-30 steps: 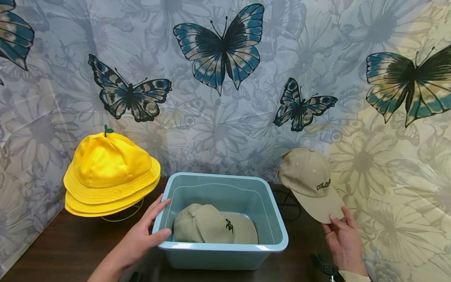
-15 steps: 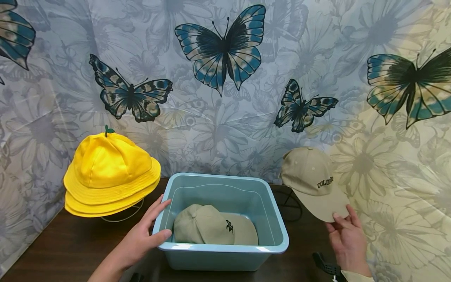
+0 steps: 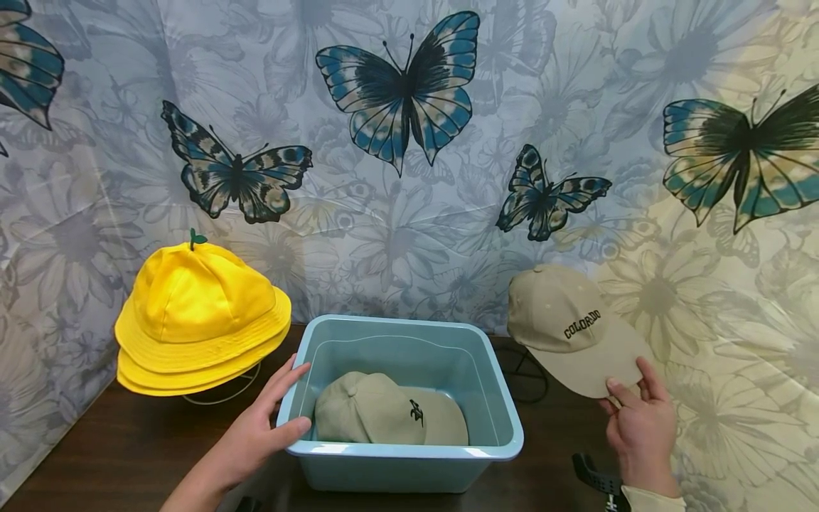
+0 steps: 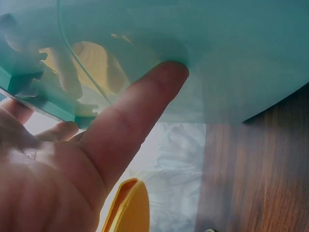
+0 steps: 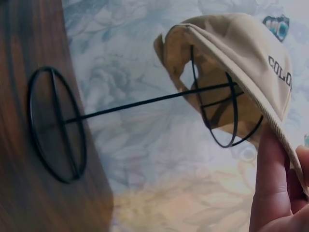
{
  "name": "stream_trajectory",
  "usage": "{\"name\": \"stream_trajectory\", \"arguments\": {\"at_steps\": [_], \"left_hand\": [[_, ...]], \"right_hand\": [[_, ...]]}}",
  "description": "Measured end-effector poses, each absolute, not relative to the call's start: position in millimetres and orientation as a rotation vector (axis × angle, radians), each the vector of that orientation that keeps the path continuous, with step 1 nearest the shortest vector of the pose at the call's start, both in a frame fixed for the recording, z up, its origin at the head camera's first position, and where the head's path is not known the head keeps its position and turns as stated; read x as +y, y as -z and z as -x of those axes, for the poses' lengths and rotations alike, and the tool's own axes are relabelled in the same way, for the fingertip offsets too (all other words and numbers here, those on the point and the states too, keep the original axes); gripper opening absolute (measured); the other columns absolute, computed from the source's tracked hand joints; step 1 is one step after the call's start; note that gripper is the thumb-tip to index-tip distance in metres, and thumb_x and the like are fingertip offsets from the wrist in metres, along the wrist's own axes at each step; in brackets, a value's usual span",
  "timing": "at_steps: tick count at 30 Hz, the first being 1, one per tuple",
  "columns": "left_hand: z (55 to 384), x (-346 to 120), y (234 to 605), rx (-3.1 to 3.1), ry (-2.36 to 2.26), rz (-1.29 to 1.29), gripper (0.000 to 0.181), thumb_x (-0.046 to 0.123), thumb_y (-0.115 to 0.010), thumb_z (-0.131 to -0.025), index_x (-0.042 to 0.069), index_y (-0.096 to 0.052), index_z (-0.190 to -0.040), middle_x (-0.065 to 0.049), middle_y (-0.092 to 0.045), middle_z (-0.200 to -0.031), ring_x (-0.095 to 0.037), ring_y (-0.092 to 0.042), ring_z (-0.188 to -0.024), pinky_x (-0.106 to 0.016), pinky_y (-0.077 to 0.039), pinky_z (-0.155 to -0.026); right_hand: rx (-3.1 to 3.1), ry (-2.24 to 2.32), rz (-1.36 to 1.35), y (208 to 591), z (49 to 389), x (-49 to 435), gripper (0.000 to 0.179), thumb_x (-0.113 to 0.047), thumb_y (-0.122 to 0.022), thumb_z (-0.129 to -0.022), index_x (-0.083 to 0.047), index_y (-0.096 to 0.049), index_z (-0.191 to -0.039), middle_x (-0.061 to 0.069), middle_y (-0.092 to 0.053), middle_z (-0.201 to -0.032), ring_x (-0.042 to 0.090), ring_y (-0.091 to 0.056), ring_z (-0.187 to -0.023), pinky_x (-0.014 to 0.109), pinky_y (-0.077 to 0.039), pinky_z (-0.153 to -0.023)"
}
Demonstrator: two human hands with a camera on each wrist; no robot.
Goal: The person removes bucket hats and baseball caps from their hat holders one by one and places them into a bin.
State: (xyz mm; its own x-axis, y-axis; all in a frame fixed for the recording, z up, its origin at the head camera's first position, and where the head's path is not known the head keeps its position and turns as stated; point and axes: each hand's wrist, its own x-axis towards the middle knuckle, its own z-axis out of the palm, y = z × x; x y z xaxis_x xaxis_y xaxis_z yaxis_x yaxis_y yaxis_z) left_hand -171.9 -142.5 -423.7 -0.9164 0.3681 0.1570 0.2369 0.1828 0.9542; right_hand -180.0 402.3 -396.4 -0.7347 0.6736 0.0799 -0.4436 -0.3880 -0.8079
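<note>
At the right, a beige baseball cap point(image 3: 555, 306) lettered COLORADO sits tilted on a black wire hat stand point(image 5: 145, 102). My right hand point(image 3: 642, 419) pinches the cap's brim, thumb on top and fingers beneath. In the middle stands a light blue plastic bin point(image 3: 399, 471). A second beige baseball cap point(image 3: 371, 409) with a small dark emblem lies inside it, brim to the right. My left hand point(image 3: 259, 419) holds the bin's left rim. Its thumb and a finger reach over the rim, while another finger lies along the outer wall in the left wrist view.
A stack of yellow bucket hats point(image 3: 201, 306), the top one with a green sprout, rests on a wire stand point(image 3: 230, 392) at the left. Behind hangs a butterfly-print cloth point(image 3: 397, 235). The dark wooden table point(image 3: 128, 441) carries everything.
My right hand has moved right and slightly up with the brim. The cap has turned on its stand, so its whole lettering now faces the head view. The left hand and bin have stayed put.
</note>
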Motion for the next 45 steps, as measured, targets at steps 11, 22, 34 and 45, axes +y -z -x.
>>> {"name": "stream_trajectory", "arguments": {"at_steps": [11,22,34,45], "left_hand": [[171.7,-142.1,425.2,2.333,-1.836,-0.574,0.068,0.023,-0.062,-0.097,0.012,-0.031,-0.156,-0.007,0.000,-0.165,-0.050,-0.027,-0.134,-0.046,-0.048,-0.089],[170.7,-141.5,426.0,2.335,-1.837,-0.554,0.067,0.024,-0.063,-0.097,0.014,-0.032,-0.156,-0.007,-0.001,-0.165,-0.050,-0.028,-0.133,-0.050,-0.048,-0.090],[170.5,-142.5,423.3,2.359,-1.819,-0.575,0.067,0.023,-0.062,-0.098,0.014,-0.031,-0.157,-0.007,-0.001,-0.165,-0.049,-0.028,-0.134,-0.048,-0.047,-0.090],[171.3,-142.9,420.8,2.362,-1.811,-0.591,0.067,0.024,-0.063,-0.097,0.017,-0.033,-0.156,-0.009,-0.001,-0.165,-0.048,-0.030,-0.133,-0.047,-0.048,-0.089]], "right_hand": [[-1.463,-1.761,0.457,385.9,176.6,390.1,0.069,0.025,-0.062,-0.082,-0.015,-0.061,-0.139,0.001,-0.054,-0.119,0.004,-0.063,-0.071,0.019,-0.050,-0.045],[-1.603,-1.644,0.405,383.0,174.0,386.1,0.066,0.019,-0.064,-0.085,-0.016,-0.059,-0.141,-0.003,-0.055,-0.120,-0.001,-0.064,-0.067,0.014,-0.048,-0.049],[-1.594,-1.770,0.432,365.0,172.4,381.6,0.068,0.016,-0.066,-0.086,-0.022,-0.059,-0.142,0.004,-0.051,-0.136,0.000,-0.067,-0.072,0.019,-0.053,-0.052],[-1.213,-2.125,0.329,354.7,174.8,385.2,0.069,0.026,-0.063,-0.082,-0.013,-0.060,-0.138,0.006,-0.053,-0.122,0.018,-0.069,-0.073,0.034,-0.054,-0.043]]}}
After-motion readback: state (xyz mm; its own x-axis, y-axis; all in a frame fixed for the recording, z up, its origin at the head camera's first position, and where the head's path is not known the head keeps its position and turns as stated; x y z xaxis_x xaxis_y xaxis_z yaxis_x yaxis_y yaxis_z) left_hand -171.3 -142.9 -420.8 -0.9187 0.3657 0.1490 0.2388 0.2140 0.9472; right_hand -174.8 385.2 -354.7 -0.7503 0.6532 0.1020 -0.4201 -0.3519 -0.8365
